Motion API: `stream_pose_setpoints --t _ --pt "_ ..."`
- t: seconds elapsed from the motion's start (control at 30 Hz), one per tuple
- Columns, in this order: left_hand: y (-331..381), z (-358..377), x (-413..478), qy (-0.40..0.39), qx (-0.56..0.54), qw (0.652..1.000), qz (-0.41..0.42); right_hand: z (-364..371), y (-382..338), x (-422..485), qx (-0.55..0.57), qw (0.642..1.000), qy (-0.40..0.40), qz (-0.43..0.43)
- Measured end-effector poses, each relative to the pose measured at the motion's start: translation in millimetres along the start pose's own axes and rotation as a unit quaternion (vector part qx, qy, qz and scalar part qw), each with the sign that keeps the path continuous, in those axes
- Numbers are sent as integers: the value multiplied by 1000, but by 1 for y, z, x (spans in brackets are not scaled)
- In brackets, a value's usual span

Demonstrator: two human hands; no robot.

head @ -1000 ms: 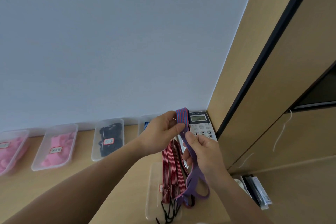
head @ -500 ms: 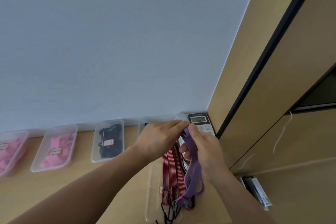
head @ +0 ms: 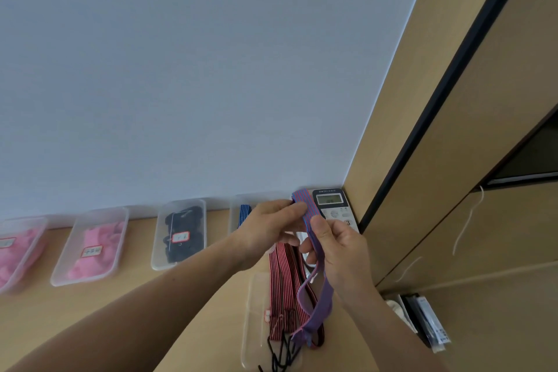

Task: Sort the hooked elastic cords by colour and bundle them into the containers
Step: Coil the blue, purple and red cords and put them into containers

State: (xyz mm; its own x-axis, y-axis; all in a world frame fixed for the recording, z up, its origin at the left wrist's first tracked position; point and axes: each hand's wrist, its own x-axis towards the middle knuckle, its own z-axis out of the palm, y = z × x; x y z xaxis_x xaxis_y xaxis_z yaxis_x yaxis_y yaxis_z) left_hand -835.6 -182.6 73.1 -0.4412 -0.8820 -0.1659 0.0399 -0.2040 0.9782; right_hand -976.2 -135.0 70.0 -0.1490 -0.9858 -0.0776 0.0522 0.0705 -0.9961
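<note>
Head view, looking down at a wooden table (head: 45, 326) set against a pale wall.

Left hand (head: 268, 229): thumb and fingertips pinch the top fold of the purple cord (head: 317, 302), raised just in front of the grey keypad unit (head: 332, 205) in the corner.

Right hand (head: 341, 251): thumb and forefinger pinch the same cord just below the left hand's hold. The other fingers curl round the strand.

From there the purple cord drops in a long loop. Its lower end hangs beside the red striped cords (head: 280, 281).

The red striped cords hang from under the left hand. How they are held cannot be told. Their black hooks (head: 280, 353) dangle over the near clear container (head: 252, 305), which lies on the table below both hands.

Row along the wall, left to right:
- first pink container (head: 39, 238), cut by the frame edge, with pink contents
- second pink container (head: 65, 251), white label on top of the pink contents
- black container (head: 156, 238), dark cords with a red-edged label
- blue container (head: 234, 211), partly hidden behind the left hand, with a blue striped cord (head: 244, 214) inside

Right side: tan cabinet panels (head: 453, 160) with a dark vertical strip, and a white thread (head: 468, 226) hanging on the front. Some flat packets (head: 428, 323) stand in the gap beside the table.
</note>
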Motion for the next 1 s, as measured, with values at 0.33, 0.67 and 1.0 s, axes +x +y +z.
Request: stream_pose_setpoints --t 0.33,0.67,1.0 --pt "7 4 -6 64 77 990 96 -7 7 -3 -71 997 10 13" --pt "-13 -4 -10 156 528 731 403 -2 2 -2 31 999 -18 34" --pt "-46 -15 -16 107 534 740 394 -9 5 -15 26 997 -68 23"
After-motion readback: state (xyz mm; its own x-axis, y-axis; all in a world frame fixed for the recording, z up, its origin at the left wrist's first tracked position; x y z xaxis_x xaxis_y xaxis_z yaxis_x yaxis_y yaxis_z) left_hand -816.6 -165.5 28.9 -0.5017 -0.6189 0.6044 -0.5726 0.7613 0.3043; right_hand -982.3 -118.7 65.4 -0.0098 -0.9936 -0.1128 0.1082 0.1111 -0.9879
